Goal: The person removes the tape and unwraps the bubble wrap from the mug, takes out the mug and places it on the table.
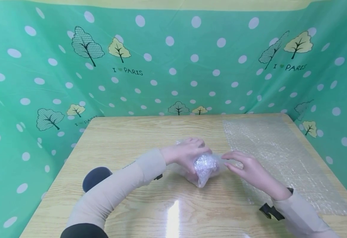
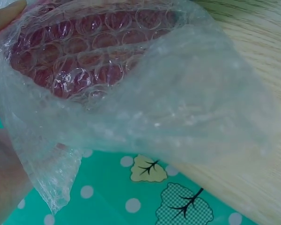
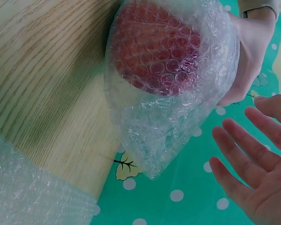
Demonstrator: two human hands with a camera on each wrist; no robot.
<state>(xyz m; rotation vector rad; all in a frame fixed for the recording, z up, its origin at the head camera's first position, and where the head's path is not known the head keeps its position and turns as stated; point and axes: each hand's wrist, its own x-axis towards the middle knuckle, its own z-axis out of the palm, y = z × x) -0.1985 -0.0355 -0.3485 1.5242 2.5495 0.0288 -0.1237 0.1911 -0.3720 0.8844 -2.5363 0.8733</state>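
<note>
A rounded red thing in bubble wrap (image 1: 205, 165) sits over the middle of the table; its exact kind is blurred by the wrap. My left hand (image 1: 188, 153) grips this bundle from its left side and top. Seen from the right wrist, the red shape (image 3: 157, 51) shows through the bubbles, and a loose wrap end (image 3: 152, 140) tapers to a point. Loose folds of wrap (image 2: 178, 108) fill much of the left wrist view. Just right of the bundle is my right hand (image 1: 252, 170), its fingers (image 3: 241, 147) spread and holding nothing.
A flat bubble wrap sheet (image 1: 280, 158) covers the table's right side. At the left, a dark blue round thing (image 1: 96, 178) stands partly hidden by the left sleeve. Green dotted cloth (image 1: 161, 59) hangs behind the wooden table (image 1: 137, 132) and along its sides.
</note>
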